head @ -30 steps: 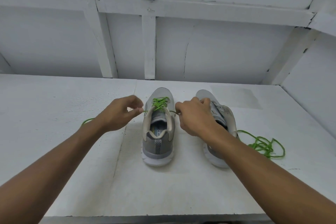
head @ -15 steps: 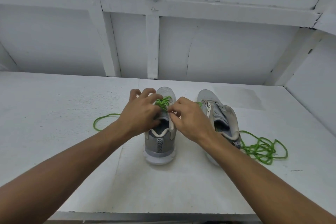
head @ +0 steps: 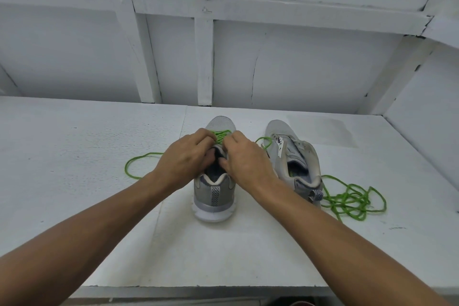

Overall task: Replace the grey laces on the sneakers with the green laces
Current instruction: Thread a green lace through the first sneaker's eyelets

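Your left grip (head: 185,159) and right grip (head: 244,159) pinched the green lace (head: 219,134) over the sneaker (head: 214,196); limp and light, it likely needed holding short.

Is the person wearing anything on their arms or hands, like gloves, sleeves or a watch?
No. The left hand and the right hand are bare, without gloves, and no ring shows on the visible fingers. The forearms are bare too: no sleeves, watch or bracelet in view.
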Available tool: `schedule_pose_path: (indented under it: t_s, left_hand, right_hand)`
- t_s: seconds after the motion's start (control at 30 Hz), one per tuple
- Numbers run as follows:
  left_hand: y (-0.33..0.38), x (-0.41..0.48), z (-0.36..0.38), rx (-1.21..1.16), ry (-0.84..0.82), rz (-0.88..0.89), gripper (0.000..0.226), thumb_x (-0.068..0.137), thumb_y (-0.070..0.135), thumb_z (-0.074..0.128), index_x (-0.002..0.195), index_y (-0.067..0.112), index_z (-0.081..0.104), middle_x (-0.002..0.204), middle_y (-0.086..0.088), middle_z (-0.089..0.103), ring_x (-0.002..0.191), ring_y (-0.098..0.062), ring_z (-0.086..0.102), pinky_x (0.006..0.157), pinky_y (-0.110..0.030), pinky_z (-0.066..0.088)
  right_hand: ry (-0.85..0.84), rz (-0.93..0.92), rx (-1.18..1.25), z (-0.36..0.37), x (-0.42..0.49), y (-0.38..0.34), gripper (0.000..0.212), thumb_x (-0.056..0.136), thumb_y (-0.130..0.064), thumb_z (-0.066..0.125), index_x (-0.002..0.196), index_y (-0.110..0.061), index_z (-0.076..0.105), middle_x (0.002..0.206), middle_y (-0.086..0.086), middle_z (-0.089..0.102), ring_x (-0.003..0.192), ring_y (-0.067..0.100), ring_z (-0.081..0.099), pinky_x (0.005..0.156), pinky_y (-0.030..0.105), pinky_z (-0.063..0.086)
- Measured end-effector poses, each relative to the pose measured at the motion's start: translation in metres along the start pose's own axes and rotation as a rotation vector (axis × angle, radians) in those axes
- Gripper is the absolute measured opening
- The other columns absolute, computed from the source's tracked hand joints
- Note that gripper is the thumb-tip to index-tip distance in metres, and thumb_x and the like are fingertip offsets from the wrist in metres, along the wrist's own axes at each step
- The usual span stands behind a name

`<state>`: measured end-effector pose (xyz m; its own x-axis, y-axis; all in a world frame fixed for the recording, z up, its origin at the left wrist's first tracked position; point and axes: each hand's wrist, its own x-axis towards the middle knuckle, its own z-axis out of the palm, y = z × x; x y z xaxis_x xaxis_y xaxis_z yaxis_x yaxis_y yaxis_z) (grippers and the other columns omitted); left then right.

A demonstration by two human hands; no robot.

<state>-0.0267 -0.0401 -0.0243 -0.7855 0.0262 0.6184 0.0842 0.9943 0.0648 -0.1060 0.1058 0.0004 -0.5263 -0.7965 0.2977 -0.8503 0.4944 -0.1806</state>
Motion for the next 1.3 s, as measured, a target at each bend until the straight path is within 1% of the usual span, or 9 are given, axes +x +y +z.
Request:
schedule_pose_path:
  t_s: [0.13,0.23,0.33,0.43,0.6,0.8,0.9,1.1,1.3]
  left_hand:
    - [-0.003,0.001,-0.003,0.016,-0.011,0.027,0.025,0.084,0.027,0.056,0.081,0.003,0.063,0.1,-0.01,0.065,0.054,-0.03,0.052,0.046,-0.037,0.046]
    - [-0.006,0.006,-0.007,0.065,-0.127,0.016,0.038,0.07,0.035,0.076,0.085,0.005,0.059,0.104,-0.01,0.062,0.067,-0.029,0.056,0.052,-0.035,0.047]
    - [-0.001,0.015,-0.004,0.056,-0.164,0.007,0.041,0.06,0.018,0.085,0.084,0.004,0.055,0.091,-0.014,0.058,0.065,-0.026,0.052,0.047,-0.032,0.041]
    - [-0.001,0.013,0.0,0.036,-0.108,0.008,0.026,0.066,0.002,0.075,0.079,0.004,0.052,0.075,-0.012,0.052,0.058,-0.017,0.035,0.045,-0.028,0.029]
    - [-0.009,0.002,-0.004,0.078,-0.123,0.026,0.005,0.084,0.013,0.048,0.084,0.008,0.047,0.071,-0.009,0.052,0.045,-0.023,0.035,0.038,-0.031,0.028]
    - [-0.016,0.014,-0.006,0.116,-0.147,0.085,0.008,0.091,0.024,0.035,0.088,0.017,0.034,0.066,-0.006,0.049,0.038,-0.022,0.027,0.037,-0.024,0.014]
    - [-0.017,0.012,-0.006,0.108,-0.146,0.101,0.009,0.091,0.024,0.036,0.088,0.016,0.034,0.069,-0.006,0.048,0.038,-0.02,0.027,0.036,-0.026,0.02]
    - [-0.018,0.006,-0.003,0.06,-0.102,0.06,0.031,0.091,0.037,0.042,0.087,0.008,0.051,0.076,-0.008,0.057,0.04,-0.026,0.039,0.034,-0.029,0.03]
    - [-0.018,0.002,0.003,0.058,-0.08,0.048,0.031,0.102,0.038,0.028,0.089,0.013,0.042,0.068,-0.006,0.055,0.037,-0.022,0.033,0.034,-0.028,0.024]
  right_hand:
    - [0.041,-0.008,0.031,0.0,0.004,0.002,0.022,0.096,-0.025,0.047,0.105,-0.006,0.055,0.102,0.013,0.057,0.084,0.035,0.059,0.062,0.036,0.037]
    - [0.051,-0.028,0.05,0.0,0.004,0.0,0.021,0.097,-0.024,0.045,0.105,-0.006,0.054,0.101,0.012,0.058,0.082,0.035,0.058,0.061,0.036,0.038]
    - [0.058,-0.027,0.071,0.001,0.004,0.0,0.019,0.096,-0.021,0.046,0.103,-0.006,0.054,0.098,0.013,0.057,0.08,0.036,0.057,0.06,0.036,0.035]
    - [0.065,-0.019,0.102,0.002,0.003,0.002,0.015,0.093,-0.019,0.048,0.099,-0.007,0.054,0.096,0.012,0.056,0.079,0.035,0.056,0.06,0.036,0.035]
    - [0.057,-0.023,0.196,0.001,-0.001,0.004,0.01,0.089,-0.016,0.054,0.093,-0.007,0.056,0.095,0.011,0.055,0.081,0.034,0.055,0.066,0.042,0.044]
    - [0.032,0.034,0.101,-0.001,0.0,0.0,0.022,0.091,-0.024,0.057,0.105,-0.008,0.054,0.105,0.011,0.055,0.088,0.034,0.056,0.064,0.035,0.036]
    - [0.0,0.04,0.034,0.001,0.005,-0.002,0.032,0.091,-0.03,0.059,0.115,-0.012,0.048,0.11,0.01,0.052,0.089,0.033,0.057,0.064,0.035,0.037]
    - [0.038,-0.007,0.032,0.002,0.007,0.006,0.02,0.097,-0.024,0.045,0.106,-0.007,0.05,0.1,0.013,0.058,0.083,0.038,0.058,0.06,0.036,0.032]
    - [0.072,-0.034,0.07,0.002,0.005,0.005,0.018,0.099,-0.022,0.042,0.105,-0.008,0.051,0.095,0.011,0.059,0.078,0.035,0.057,0.059,0.033,0.027]
